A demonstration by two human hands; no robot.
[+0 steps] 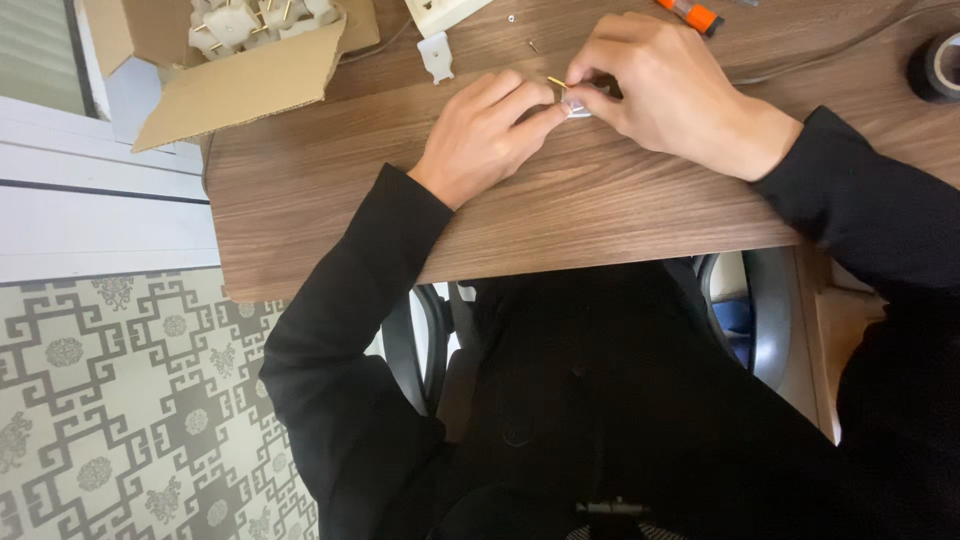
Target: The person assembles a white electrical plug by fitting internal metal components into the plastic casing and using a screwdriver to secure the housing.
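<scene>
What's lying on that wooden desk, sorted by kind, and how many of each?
Cardboard box of white plastic parts: 1
Loose white plastic bracket: 1
Small white piece pinched by both hands: 1
Brass pin: 1
Orange-tipped tool: 1
Black tape roll: 1
Cream block at the far edge: 1
Total: 7

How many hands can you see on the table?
2. The left hand and the right hand meet at the middle of the brown wooden table, pinching a small white plastic piece. No other hands show.
</scene>
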